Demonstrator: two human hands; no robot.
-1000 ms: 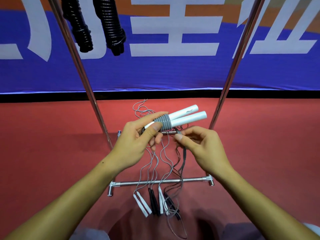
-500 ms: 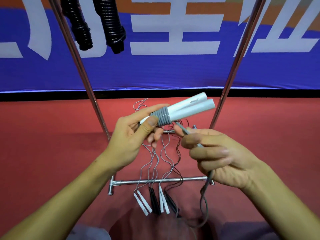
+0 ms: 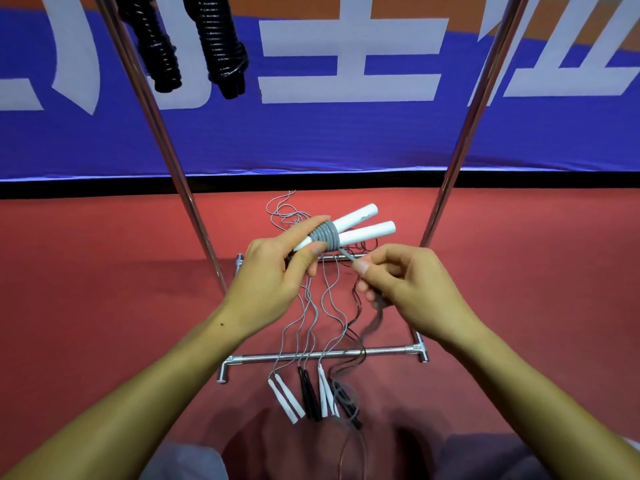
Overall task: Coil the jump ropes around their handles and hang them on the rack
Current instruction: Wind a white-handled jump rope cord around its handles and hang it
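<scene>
Left hand [image 3: 273, 271] grips two white handles [image 3: 360, 225] (grey rope [image 3: 323, 236] coiled round them); right hand [image 3: 405, 289] pinches the rope's loose end.

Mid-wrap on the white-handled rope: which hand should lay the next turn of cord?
Right. The right hand already pinches the loose grey cord just past the coil. The left hand grips the white handles and thumbs the wraps down, so it looks better left anchoring.

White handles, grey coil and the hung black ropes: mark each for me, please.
White handles [image 3: 367, 229]: head view, on the lower handle's shaft.
Grey coil [image 3: 325, 236]: head view, on the middle turns around the handles.
Black ropes [image 3: 221, 46]: head view, on the right hanging coil.
</scene>
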